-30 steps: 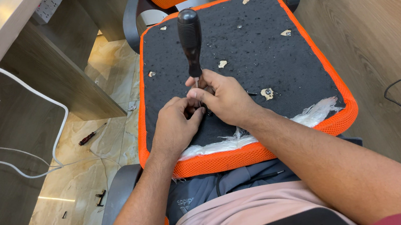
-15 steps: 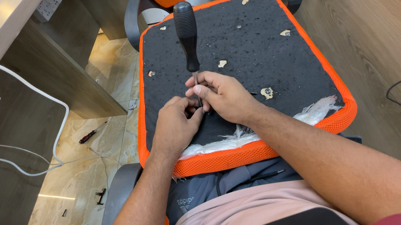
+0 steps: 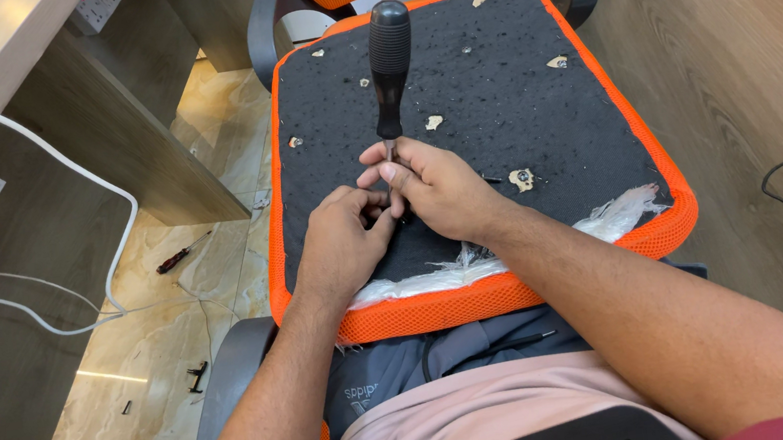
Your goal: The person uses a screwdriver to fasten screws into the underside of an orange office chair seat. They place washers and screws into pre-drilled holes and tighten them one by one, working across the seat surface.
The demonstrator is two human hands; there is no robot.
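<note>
Screwdriver (image 3: pixel 389 63) stands upright just above centre frame, long axis near vertical, black ribbed handle toward the top edge, thin metal shaft pointing down into the hands. Tip hidden behind fingers.

Right hand (image 3: pixel 437 190) pinches the shaft low down, fingers together and clamped on the metal; forearm runs in from lower right. Left hand (image 3: pixel 343 245) sits just beside it, touching, fingers curled tight at the same spot; whether they grip the shaft or something beneath, cannot tell. Left forearm comes up from bottom centre-left.

Both hands rest on the chair seat (image 3: pixel 514 88): coarse black fabric panel, rounded square, edged in orange mesh, pale torn patches scattered across it. White fibrous stuffing (image 3: pixel 617 216) frays along the lower rim.

Small red-handled screwdriver (image 3: pixel 181 254) lies on the glossy tiled floor, left of frame. White cable (image 3: pixel 59 150) loops at upper left.
</note>
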